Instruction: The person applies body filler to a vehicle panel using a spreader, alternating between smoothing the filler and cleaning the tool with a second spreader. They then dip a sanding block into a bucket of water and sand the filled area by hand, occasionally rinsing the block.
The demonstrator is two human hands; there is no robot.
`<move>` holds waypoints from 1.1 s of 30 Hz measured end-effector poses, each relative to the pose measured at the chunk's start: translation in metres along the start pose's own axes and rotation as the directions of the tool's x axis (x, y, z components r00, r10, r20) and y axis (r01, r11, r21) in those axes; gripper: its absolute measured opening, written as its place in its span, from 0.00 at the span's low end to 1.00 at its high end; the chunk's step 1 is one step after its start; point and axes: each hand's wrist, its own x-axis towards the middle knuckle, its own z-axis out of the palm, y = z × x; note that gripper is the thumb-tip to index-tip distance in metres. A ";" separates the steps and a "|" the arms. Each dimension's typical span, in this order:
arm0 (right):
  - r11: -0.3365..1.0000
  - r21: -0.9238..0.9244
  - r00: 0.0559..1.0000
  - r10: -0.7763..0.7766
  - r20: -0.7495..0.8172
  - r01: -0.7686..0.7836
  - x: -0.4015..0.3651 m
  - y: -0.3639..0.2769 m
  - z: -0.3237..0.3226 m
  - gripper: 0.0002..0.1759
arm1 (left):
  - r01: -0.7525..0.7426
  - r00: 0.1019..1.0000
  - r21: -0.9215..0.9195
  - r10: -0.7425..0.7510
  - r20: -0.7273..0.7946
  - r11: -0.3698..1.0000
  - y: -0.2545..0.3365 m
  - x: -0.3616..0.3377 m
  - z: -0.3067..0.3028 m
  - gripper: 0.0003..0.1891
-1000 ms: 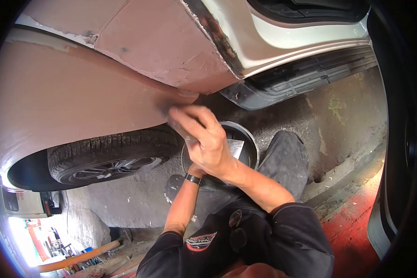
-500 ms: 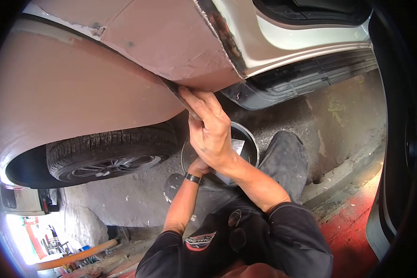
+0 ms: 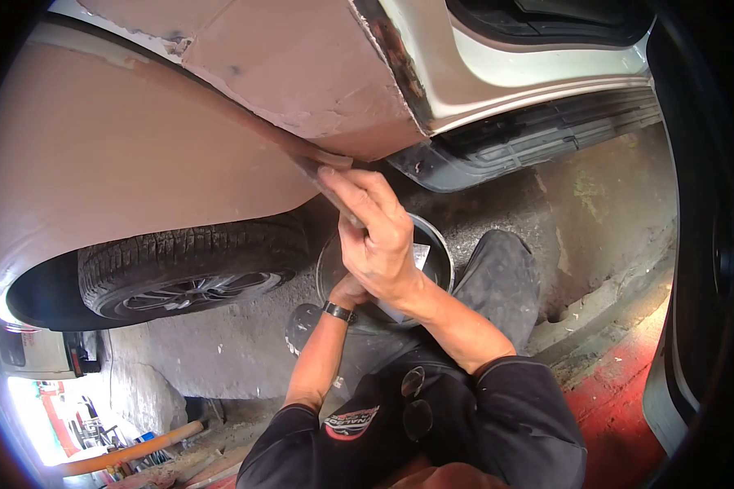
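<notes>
fender [image 3: 155, 155] in dull pink fills the left, with a dark tyre [image 3: 187, 253] below it. farther right, a pink door panel [image 3: 294, 73] borders it. a thin flat blade [image 3: 316, 178] sits at the fender's edge near the door panel. the left hand [image 3: 348, 291], watch [image 3: 338, 311] at its wrist, is mostly hidden, so whether its fingers grasp anything cannot be told. the right hand [image 3: 379, 244] grips the blade, fingers stretched along it. beside that, a pale plate [image 3: 422, 254] shows over a round bucket [image 3: 448, 259]; a black side step [image 3: 546, 138] lies farther right.

The right hand [image 3: 381, 236] holds a flat spreader [image 3: 324, 188] at the pinkish-brown fender [image 3: 163, 155]; the left hand [image 3: 348, 291] overlaps a bucket [image 3: 441, 262].
</notes>
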 end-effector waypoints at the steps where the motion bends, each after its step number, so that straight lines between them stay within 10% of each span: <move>1: 1.000 0.002 1.000 0.007 0.000 -0.007 0.004 0.000 -0.001 0.38 | 0.000 1.000 -0.002 0.000 -0.001 1.000 0.000 0.000 0.000 0.27; 33: 0.999 -0.010 0.998 -0.050 0.032 0.050 -0.007 -0.013 -0.001 0.35 | -0.007 1.000 -0.009 0.007 -0.009 1.000 0.003 -0.005 0.001 0.25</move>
